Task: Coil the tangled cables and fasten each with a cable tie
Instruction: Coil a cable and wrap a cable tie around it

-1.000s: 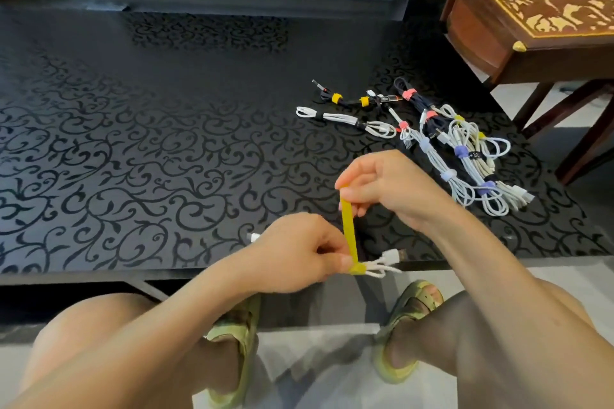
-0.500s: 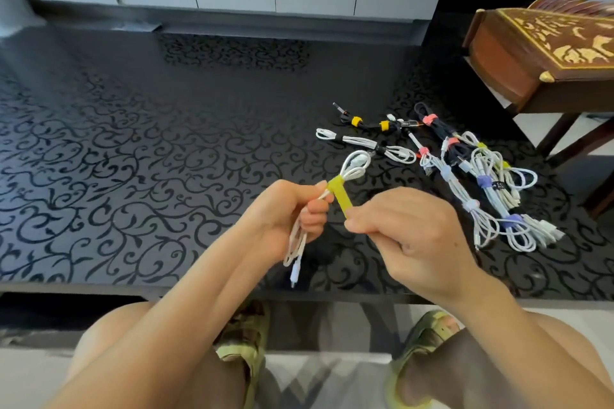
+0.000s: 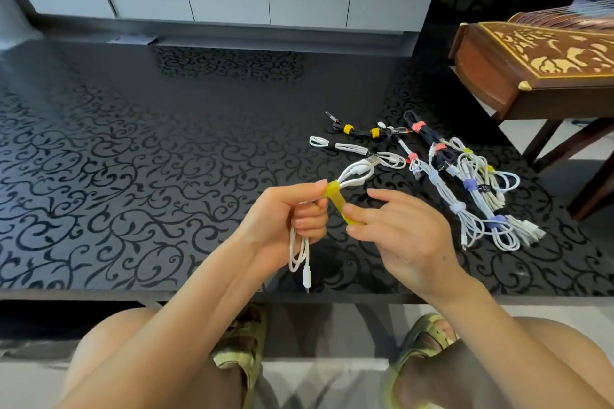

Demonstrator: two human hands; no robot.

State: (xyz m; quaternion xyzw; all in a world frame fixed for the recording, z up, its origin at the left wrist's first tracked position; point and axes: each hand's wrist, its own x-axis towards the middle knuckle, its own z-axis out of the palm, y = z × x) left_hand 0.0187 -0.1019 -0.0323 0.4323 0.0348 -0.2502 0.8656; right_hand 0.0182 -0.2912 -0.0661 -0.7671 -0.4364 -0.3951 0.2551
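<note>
My left grip [image 3: 288, 213] grasps the coiled cable [image 3: 357, 173], held above the desk [image 3: 149, 159] by its near edge. A yellow tie [image 3: 336, 197] wraps the cable. My right grip [image 3: 404, 236] pinches the tie's free end. Tied cables [image 3: 465, 183] lie near the right edge.

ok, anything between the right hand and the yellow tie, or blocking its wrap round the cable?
Nothing visible. The right hand pinches the free end of the yellow tie; the left hand grips the white cable where the tie loops it. Finished bundles lie apart.
</note>
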